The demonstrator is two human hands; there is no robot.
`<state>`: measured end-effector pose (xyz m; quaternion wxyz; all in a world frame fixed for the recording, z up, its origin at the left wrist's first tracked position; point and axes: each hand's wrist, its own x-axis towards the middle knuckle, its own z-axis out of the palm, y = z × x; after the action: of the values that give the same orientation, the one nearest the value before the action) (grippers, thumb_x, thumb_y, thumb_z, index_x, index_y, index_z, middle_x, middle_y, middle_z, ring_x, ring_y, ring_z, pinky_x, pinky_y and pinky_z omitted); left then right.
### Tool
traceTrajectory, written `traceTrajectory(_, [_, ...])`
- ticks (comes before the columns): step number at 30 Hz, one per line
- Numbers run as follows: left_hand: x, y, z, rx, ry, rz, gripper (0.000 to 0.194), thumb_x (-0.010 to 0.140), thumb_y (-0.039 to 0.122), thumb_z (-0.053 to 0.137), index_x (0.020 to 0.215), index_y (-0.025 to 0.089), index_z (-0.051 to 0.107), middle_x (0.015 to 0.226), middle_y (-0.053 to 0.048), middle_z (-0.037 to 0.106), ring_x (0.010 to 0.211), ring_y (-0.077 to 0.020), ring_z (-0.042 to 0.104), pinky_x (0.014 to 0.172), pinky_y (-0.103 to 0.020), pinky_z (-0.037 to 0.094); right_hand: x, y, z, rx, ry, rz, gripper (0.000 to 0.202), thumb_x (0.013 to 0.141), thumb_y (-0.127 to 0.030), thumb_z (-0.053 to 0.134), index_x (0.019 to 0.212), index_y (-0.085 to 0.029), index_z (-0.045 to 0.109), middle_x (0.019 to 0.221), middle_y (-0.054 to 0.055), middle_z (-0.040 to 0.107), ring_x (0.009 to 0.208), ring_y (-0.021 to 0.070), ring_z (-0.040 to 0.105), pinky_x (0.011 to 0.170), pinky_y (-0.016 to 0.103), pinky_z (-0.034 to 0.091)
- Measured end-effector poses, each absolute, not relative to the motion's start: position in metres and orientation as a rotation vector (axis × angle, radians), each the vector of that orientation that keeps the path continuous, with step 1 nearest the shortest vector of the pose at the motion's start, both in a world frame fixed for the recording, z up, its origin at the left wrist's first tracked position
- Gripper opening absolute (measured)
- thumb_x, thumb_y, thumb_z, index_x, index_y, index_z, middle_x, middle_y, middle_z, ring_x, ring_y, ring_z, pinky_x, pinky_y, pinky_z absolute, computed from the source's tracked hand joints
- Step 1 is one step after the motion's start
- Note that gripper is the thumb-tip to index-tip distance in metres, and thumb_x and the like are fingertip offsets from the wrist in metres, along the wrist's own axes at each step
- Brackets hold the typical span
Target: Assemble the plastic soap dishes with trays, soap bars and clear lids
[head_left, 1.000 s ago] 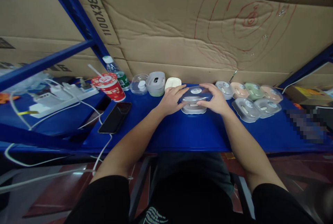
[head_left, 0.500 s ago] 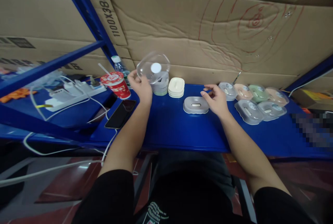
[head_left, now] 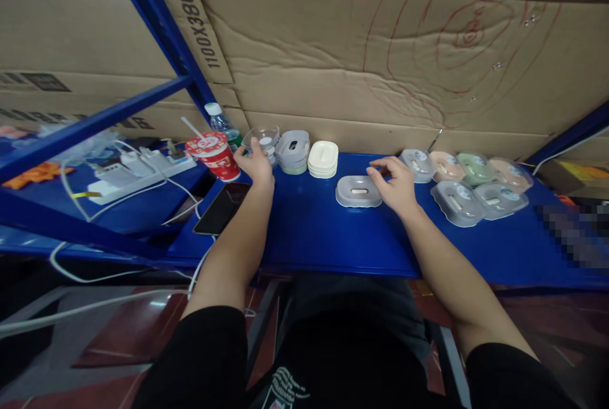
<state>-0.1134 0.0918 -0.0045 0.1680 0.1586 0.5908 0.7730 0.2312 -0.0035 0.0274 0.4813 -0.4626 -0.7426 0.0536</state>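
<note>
My left hand (head_left: 257, 163) pinches the near edge of a clear plastic cover (head_left: 261, 136) with a round white sticker, over a stack of similar clear covers. Right of it stand a stack of grey and green boxes (head_left: 292, 150) and a stack of cream lids (head_left: 323, 158). A grey oval box (head_left: 358, 191) with a light bar in its middle lies on the blue table (head_left: 333, 244). My right hand (head_left: 394, 184) hovers or rests at this box's right edge, its fingers apart and holding nothing.
Several covered boxes (head_left: 459, 201) in grey, orange and green sit at the right. On the left are a red cup (head_left: 216, 158) with a straw, a bottle (head_left: 223, 125), a phone (head_left: 221, 209) and a power strip (head_left: 137, 174) with white cables. Cardboard rises behind.
My left hand has lowered the clear cover, tilting it flatter and moving it left, off the front of the grey stack. My right hand has barely moved.
</note>
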Motion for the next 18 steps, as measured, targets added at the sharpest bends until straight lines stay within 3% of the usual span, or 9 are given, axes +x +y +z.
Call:
traceTrajectory(7, [-0.1151,0.09,-0.0062,0.373,1.769,2.316,0.035,0.091,0.018,0.08,0.108,0.018,0.05,0.103,-0.004,0.067,0.103,-0.0165,0.073,0.096,-0.027,0.057,0.2325,-0.0032,0.0274,-1.138,-1.835,0.116,0.029,0.099,-0.051,0.061,0.098,-0.027,0.077,0.1,0.007,0.079,0.079,0.0239,0.07,0.079,0.043,0.062])
traceTrajectory(14, [-0.1143,0.092,-0.0094,0.325,1.716,2.264,0.027,0.094,0.014,0.073,0.112,0.016,0.052,0.108,-0.007,0.067,0.104,-0.0157,0.073,0.096,-0.027,0.058,0.2326,-0.003,0.0259,-1.118,-1.869,0.091,0.028,0.1,-0.049,0.061,0.098,-0.026,0.077,0.1,0.008,0.079,0.079,0.0238,0.07,0.08,0.042,0.062])
traceTrajectory(18, [-0.1162,0.0947,-0.0147,0.45,1.805,2.194,0.026,0.096,0.025,0.074,0.112,0.018,0.054,0.107,-0.007,0.068,0.104,-0.0179,0.072,0.092,-0.032,0.06,0.2334,-0.0026,0.0233,-1.152,-1.896,0.095,0.03,0.101,-0.05,0.06,0.1,-0.026,0.078,0.103,0.008,0.079,0.082,0.0241,0.071,0.082,0.042,0.062])
